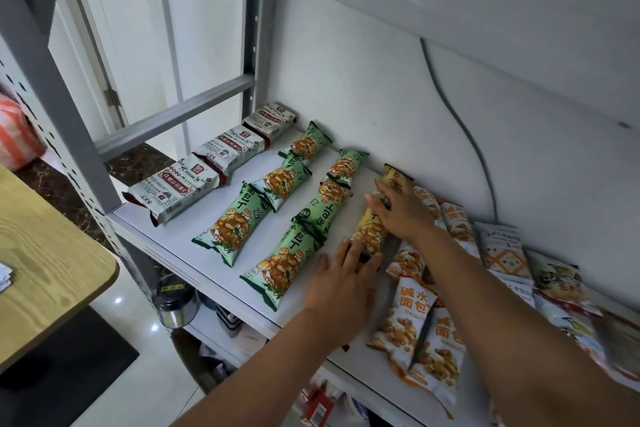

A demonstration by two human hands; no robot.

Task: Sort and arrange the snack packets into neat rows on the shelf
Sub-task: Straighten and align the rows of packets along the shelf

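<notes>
Two bare hands work on a white shelf [173, 236], viewed from above and in front. Left hand [343, 274]: fingers straight and close together, laid flat against the near end of a yellow packet [370, 232], gripping nothing. Right hand [403, 210]: fingers extended and spread, pressing on the far part of the same line, where a second yellow packet [394, 175] shows beyond the fingertips; no finger is seen to curl under a packet. The yellow line lies lengthwise, front to back, just right of the sorted rows. Sorted rows, from the left: three grey-and-maroon packets [230, 152] set end to end; a first row of green packets [235, 225], three in number, overlapping at their ends; a second row of green packets [277, 267], also overlapping, its count unclear at the middle. Right of the hands, an unsorted heap of orange-and-white packets [415, 319] lies partly beneath the right forearm, with pale packets [502, 246] behind it, blurred toward the frame edge. Surroundings: a grey cable [460, 121] runs down the back wall; a wooden table [45, 253] stands at the left; a metal canister [176, 305] sits on the level below.
</notes>
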